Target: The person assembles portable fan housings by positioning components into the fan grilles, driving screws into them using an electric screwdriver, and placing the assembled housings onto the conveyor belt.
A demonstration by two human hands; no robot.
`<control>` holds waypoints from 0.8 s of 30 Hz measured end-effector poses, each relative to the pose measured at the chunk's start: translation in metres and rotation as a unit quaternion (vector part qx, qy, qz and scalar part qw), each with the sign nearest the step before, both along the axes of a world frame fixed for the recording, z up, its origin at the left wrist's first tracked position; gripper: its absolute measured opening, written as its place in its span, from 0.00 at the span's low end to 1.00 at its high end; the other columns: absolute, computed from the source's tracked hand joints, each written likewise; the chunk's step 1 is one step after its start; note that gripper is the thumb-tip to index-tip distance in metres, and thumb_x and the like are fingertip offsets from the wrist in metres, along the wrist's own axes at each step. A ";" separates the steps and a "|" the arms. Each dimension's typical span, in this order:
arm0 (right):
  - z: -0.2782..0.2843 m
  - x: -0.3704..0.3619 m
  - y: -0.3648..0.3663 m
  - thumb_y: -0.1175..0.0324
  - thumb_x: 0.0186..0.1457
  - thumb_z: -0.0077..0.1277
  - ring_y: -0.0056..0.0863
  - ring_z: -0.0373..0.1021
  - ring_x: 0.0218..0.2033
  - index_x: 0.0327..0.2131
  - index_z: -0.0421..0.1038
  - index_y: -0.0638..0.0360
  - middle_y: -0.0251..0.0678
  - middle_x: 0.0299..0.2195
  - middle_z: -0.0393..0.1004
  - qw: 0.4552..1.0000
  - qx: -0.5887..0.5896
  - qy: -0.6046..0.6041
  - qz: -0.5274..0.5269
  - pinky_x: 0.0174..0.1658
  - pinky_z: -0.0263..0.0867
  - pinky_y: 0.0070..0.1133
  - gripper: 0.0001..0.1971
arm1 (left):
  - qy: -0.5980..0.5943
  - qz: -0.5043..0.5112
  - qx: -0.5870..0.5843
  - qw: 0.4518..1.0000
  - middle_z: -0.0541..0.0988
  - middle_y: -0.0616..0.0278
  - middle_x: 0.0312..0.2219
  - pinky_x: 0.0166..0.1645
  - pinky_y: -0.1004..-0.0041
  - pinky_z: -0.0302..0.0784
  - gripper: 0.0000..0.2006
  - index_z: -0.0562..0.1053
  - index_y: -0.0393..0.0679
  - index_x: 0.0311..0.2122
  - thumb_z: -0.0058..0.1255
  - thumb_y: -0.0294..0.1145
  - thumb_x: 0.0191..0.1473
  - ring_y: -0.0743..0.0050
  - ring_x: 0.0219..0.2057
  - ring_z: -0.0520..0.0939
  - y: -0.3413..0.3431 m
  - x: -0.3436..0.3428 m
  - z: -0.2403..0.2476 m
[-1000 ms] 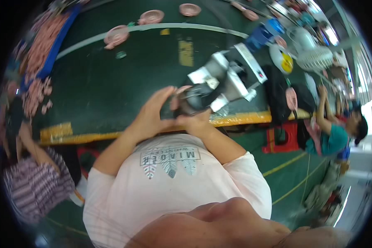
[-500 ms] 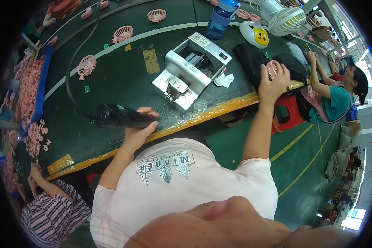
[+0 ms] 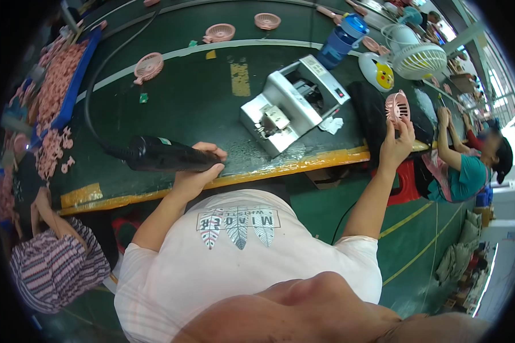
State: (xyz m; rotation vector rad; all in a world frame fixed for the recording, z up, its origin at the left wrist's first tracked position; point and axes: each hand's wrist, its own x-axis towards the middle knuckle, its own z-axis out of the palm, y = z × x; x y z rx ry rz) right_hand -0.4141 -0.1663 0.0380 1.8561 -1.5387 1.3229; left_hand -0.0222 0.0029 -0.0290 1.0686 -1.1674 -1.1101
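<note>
Left hand [image 3: 195, 174] is clenched around the black power tool [image 3: 166, 155], lying near the grey machine [image 3: 292, 103] on the counter [image 3: 183, 103]. Right hand [image 3: 396, 146] grips the pink fan grille [image 3: 397, 108], right of the machine; set-down appears in hand, needing a steady release.

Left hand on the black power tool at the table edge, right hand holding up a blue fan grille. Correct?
Not quite. The head view shows the fan grille in the right hand is pink, not blue. The left hand does grip the black power tool at the table edge.
</note>
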 end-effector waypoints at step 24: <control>-0.045 0.280 0.095 0.60 0.38 0.55 0.40 0.61 0.48 0.40 0.66 0.64 0.44 0.41 0.67 0.651 0.368 -0.153 0.646 0.49 0.56 0.28 0.24 | -0.029 -0.033 0.067 0.997 0.73 0.62 0.27 0.36 0.77 0.69 0.15 0.66 0.39 0.35 0.55 0.23 0.39 0.79 0.30 0.74 0.047 0.030 -0.002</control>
